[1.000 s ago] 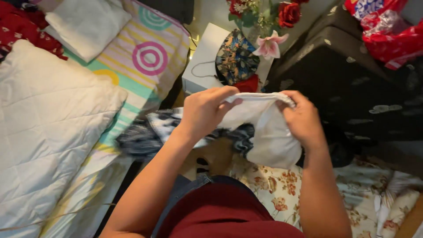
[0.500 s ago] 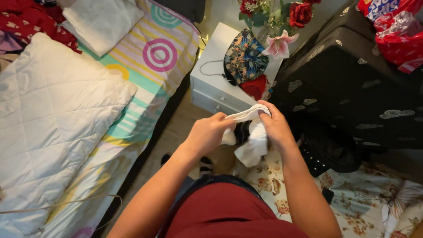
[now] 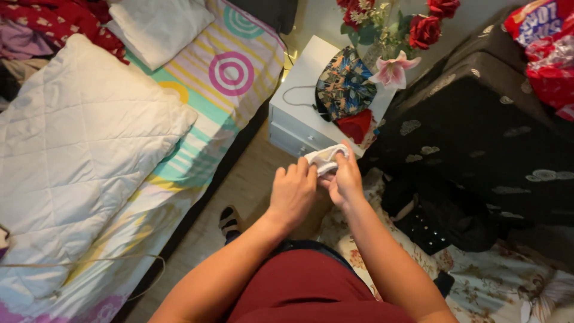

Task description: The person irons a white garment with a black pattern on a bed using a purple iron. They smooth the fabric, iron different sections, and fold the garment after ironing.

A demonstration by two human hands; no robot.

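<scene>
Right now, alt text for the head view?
Seen from above, the left hand and right hand hold a small bundled white cloth between them. A bed with a white quilt lies on the left, and a white nightstand with flowers stands ahead.

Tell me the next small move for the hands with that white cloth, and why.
Probably one more tuck: the right hand pressing the loose top edge of the white cloth into the bundle while the left hand steadies it. The cloth is bunched small between both hands in mid-air, with a flap sticking out above the fingers.
</scene>
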